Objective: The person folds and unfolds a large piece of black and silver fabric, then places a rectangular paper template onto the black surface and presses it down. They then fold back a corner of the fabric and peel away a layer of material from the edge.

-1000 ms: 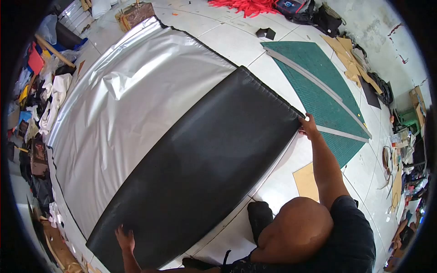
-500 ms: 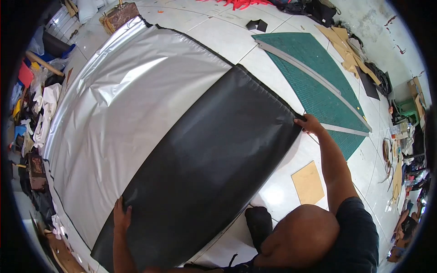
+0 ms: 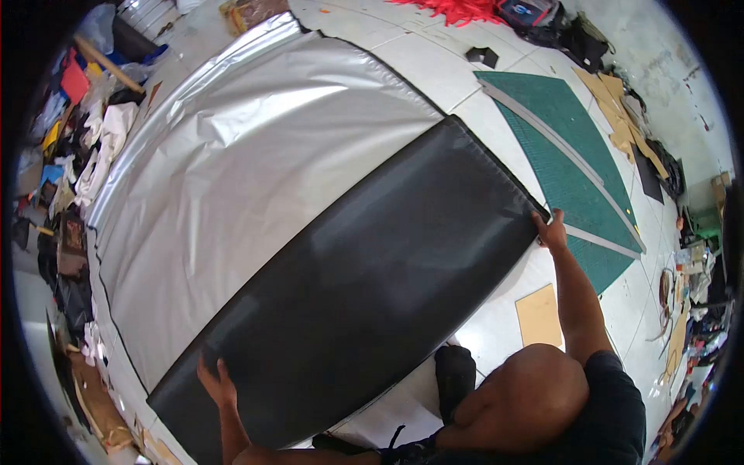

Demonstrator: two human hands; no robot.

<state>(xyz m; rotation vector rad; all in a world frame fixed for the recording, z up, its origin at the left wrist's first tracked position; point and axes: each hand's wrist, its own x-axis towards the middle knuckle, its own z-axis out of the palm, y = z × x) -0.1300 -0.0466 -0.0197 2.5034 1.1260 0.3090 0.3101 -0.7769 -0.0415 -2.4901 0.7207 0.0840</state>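
I see the right hand (image 3: 551, 230) pinching the black sheet (image 3: 349, 271)'s right corner, near 1 green cutting mat (image 3: 554, 128); the left hand (image 3: 219, 381), fingers spread, is at its near-left end.

Single head cam, wide view with dark curved edges, set above the floor (image 3: 434, 48) and aimed steeply down. Close in: person's head (image 3: 542, 384) between 4 and 5 o'clock, left hand (image 3: 219, 381) near 8, right hand (image 3: 551, 231) at 3.
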